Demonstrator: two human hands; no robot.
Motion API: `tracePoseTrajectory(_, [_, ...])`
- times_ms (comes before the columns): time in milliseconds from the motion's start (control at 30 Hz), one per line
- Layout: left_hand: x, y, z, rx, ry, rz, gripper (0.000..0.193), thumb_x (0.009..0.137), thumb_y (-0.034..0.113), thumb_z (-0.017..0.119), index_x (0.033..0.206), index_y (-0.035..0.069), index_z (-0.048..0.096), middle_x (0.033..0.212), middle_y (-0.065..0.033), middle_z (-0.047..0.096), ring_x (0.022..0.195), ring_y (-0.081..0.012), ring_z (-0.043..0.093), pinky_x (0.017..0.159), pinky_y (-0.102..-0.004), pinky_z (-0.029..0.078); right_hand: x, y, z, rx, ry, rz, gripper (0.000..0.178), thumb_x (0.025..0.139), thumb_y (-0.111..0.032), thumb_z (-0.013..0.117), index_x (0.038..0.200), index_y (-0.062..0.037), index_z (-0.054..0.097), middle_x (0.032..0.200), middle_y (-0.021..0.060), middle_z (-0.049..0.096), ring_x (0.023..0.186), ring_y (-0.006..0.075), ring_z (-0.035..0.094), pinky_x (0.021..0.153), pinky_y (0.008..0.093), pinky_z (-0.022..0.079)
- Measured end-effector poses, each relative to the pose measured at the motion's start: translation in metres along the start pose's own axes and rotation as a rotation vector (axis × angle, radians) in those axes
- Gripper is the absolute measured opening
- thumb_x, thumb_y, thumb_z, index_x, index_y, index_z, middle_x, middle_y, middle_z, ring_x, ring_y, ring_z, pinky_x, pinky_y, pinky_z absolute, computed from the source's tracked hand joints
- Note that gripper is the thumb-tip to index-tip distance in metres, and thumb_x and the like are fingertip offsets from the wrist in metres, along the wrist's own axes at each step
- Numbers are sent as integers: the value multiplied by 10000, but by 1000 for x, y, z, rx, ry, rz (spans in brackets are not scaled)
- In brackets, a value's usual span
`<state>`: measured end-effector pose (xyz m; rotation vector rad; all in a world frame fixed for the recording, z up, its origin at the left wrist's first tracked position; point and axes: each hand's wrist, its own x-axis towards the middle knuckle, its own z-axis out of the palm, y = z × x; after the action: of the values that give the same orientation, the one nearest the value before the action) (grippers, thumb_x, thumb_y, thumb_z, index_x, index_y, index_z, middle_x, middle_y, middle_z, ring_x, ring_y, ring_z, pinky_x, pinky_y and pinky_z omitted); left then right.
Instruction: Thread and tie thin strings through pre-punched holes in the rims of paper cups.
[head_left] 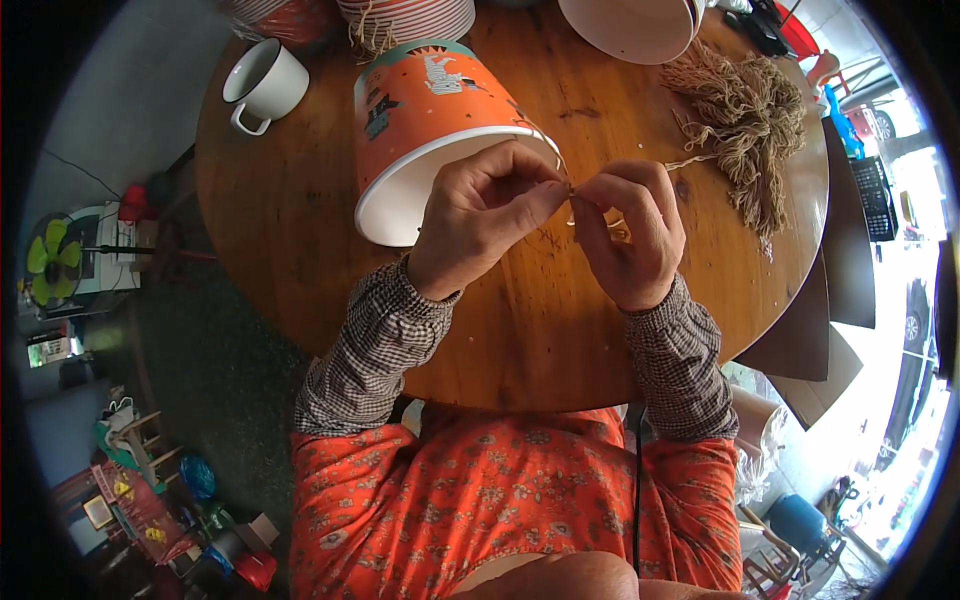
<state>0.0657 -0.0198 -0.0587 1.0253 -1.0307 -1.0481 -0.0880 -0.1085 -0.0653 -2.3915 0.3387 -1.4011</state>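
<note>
An orange paper bucket (pixel 430 110) with printed figures and a white rim lies tilted on its side on the round wooden table (pixel 520 345), its mouth toward me. Just right of that rim, my left hand (pixel 480 220) pinches a thin tan cord between thumb and forefinger. My right hand (pixel 635 225) meets it fingertip to fingertip and is closed on the same cord. A length of the cord (pixel 549 142) runs along the bucket's side to my fingers. Whether it is knotted between my fingertips is too small to tell.
A loose heap of tan cords (pixel 755 130) lies at the table's right, one strand stretching toward my right hand. At the left stands a white mug (pixel 268 92). Nested striped buckets (pixel 425 18) are at the back, another white bucket (pixel 625 30) at the back right.
</note>
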Motion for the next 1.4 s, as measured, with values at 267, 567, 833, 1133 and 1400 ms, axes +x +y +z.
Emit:
tracePoseTrajectory(267, [1,-3,1,40,75,41,128,894,100,675,944,3,608,844,13,610,752,-28,541,651,-171,445,0,1,0,11,-6,-15,230,725,31,715,921,-51,627,878,100,586,707,235,621,558,323,509])
tracePoseTrajectory(567, [1,-8,0,340,94,254,84,863,69,694,922,17,664,798,11,596,660,-43,528,579,-196,434,1,-1,0,44,-2,21,212,735,42,705,912,-41,622,864,94,586,685,205,609,549,299,506])
tracePoseTrajectory(833, [4,-3,3,708,118,558,137,780,-20,725,896,32,674,746,-12,556,601,-103,527,524,-232,438,-1,0,0,136,-8,174,182,748,48,698,889,-24,610,843,73,585,633,147,569,547,255,482])
tracePoseTrajectory(1133, [4,-11,-6,289,38,239,72,865,68,658,884,5,628,757,36,527,640,-35,468,582,-198,403,1,-4,2,192,-82,205,166,768,50,677,900,-20,604,846,74,581,662,144,573,556,255,485])
tracePoseTrajectory(1400, [2,-8,-11,-245,-91,-176,136,924,154,629,932,19,647,784,40,571,664,-23,457,574,-183,363,-6,-7,9,463,-30,421,151,809,57,646,933,-11,592,874,82,579,731,154,594,614,254,506])
